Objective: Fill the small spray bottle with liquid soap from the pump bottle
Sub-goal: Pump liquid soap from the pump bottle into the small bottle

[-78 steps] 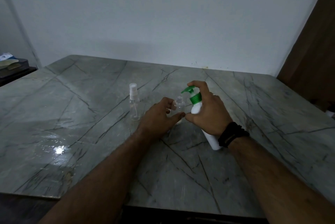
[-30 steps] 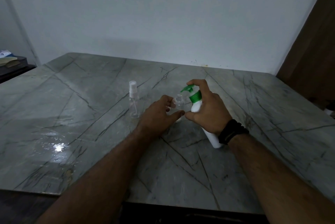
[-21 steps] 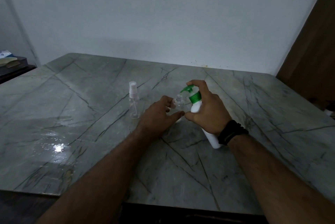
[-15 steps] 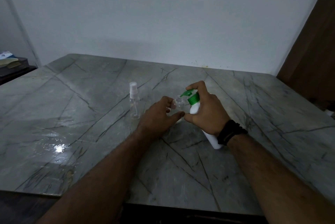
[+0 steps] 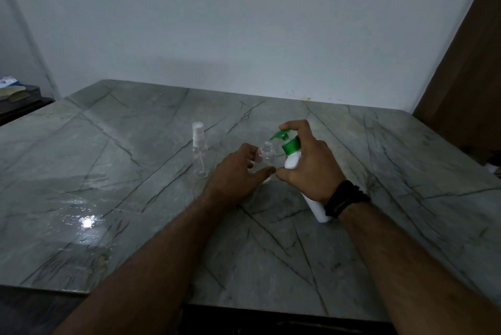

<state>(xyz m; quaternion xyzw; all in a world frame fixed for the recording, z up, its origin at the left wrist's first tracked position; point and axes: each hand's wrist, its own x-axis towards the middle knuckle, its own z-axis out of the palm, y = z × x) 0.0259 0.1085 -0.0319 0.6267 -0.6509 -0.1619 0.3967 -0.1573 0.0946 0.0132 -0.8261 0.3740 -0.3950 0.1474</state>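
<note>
Back up after its dip, the green pump head (image 5: pixel 282 134) hangs over the small spray bottle (image 5: pixel 266 155) on the counter (image 5: pixel 406 172).
My left hand (image 5: pixel 235 175) pinches that open bottle; my right hand (image 5: pixel 311 166) wraps the tilted pump bottle (image 5: pixel 294 161). Soap may miss the narrow mouth, I judge.

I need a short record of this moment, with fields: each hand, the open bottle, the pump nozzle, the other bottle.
left hand: holds the small open bottle, upright on the table
right hand: grips the tilted pump bottle, forefinger on the green pump head
nozzle: points over the open neck
soap level: cannot tell
capped spray bottle: stands apart, on the left, untouched
</note>
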